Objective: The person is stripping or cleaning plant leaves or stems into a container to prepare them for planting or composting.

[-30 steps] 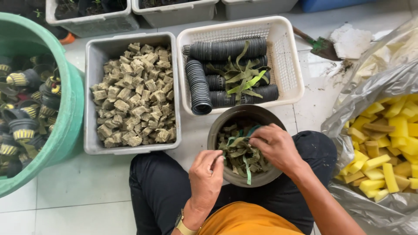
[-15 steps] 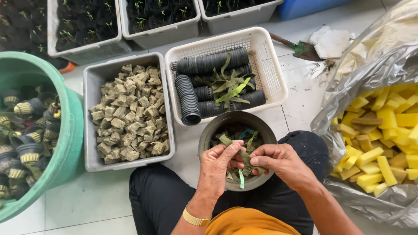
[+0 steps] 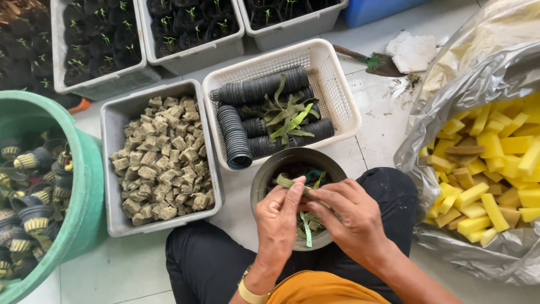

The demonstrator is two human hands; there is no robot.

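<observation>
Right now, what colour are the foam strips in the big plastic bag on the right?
Bright yellow foam strips, a few brownish, seen clearly in the head view.

This is looking like a plant nursery's potting area: grey tubs (image 3: 191, 34) are holding rows of seedlings in small black pots, a white basket (image 3: 337, 84) is carrying stacked empty pots, and a trowel (image 3: 374, 62) is lying on the tiled floor (image 3: 377, 124).

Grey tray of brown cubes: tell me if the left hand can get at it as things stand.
Probably yes. The grey tray of brown cubes lies open-topped just left of the left hand, nothing between them, though that hand now holds a green cutting.
</observation>
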